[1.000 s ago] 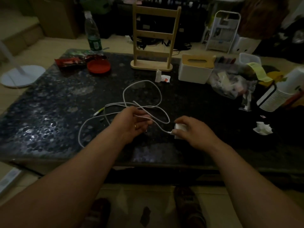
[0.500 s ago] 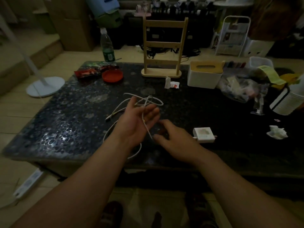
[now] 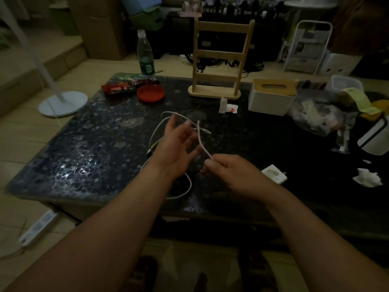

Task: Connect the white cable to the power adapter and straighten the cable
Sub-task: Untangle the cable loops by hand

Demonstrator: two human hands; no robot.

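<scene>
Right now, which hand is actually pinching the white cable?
The right hand pinches the white cable; the left hand has its fingers spread open.

Home living rm: low dark coffee table [image 3: 84,165] w/ tissue box [image 3: 271,100], snack packets [image 3: 124,87], water bottle [image 3: 145,53].

On my feed, two arms fill the lower half of the frame. The left forearm [image 3: 117,224] comes in from the lower left corner and the right forearm [image 3: 305,224] from the lower right, both bare from the frame edge to the wrist. The left hand [image 3: 176,144] and right hand [image 3: 229,175], near the centre, are bare too. At bottom centre, in deep shadow, I make out dark footwear [image 3: 145,270], too blurred for detail.
</scene>
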